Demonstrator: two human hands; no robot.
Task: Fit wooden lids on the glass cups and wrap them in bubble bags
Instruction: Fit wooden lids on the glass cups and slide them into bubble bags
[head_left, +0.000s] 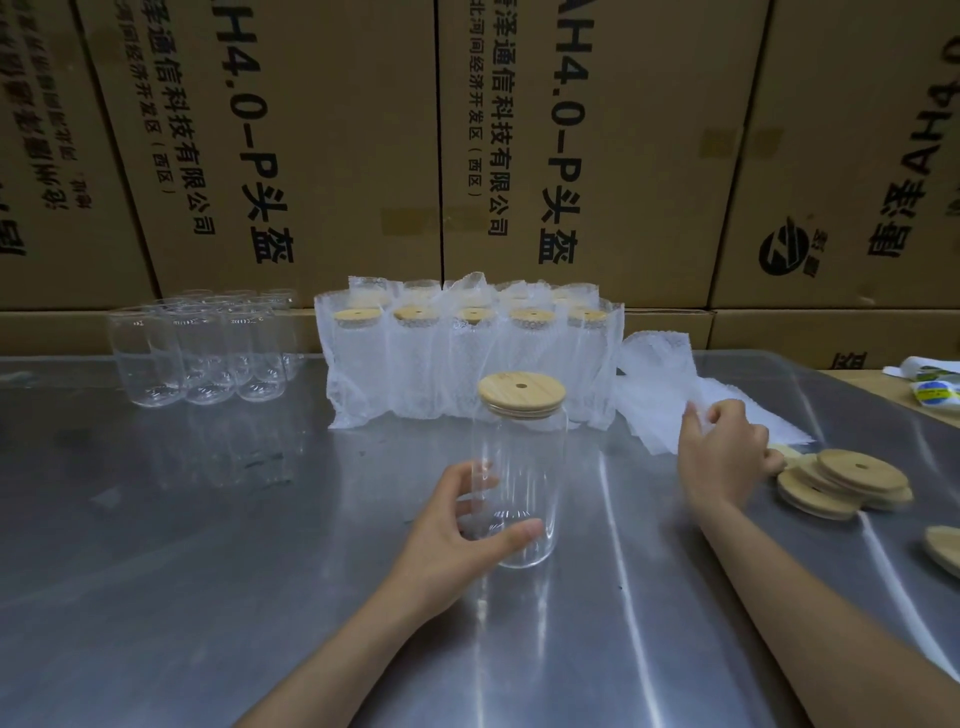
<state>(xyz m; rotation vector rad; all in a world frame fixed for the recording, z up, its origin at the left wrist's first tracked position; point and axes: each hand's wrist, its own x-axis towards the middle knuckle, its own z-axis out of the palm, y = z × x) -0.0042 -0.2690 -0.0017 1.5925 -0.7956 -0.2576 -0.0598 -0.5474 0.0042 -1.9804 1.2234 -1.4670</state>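
A glass cup (517, 483) stands upright near the middle of the shiny metal table (182, 571), a bit toward the front edge, and a round wooden lid (521, 393) with a small hole already sits flat on top of it. The left hand (457, 540) holds the cup low down, thumb in front and fingers curled round the far side. The right hand (722, 457) is off to the right, and its fingertips look to be pinching the top bubble bag (654, 395) from a flat white stack; it is a little blurry, so I can't be fully sure of the pinch. Just right of that hand lies a small pile of spare lids (844, 483), near the right edge. Behind the cup, along the back edge, a row of wrapped cups (467, 358) stands with lids showing. In the back left corner waits a bunch of bare cups (202, 353). Big cardboard boxes (311, 156) fill the wall behind. So the lid step looks done for this cup, and wrapping comes next. The bag will need pulling free and opening, then the cup has to slide in.
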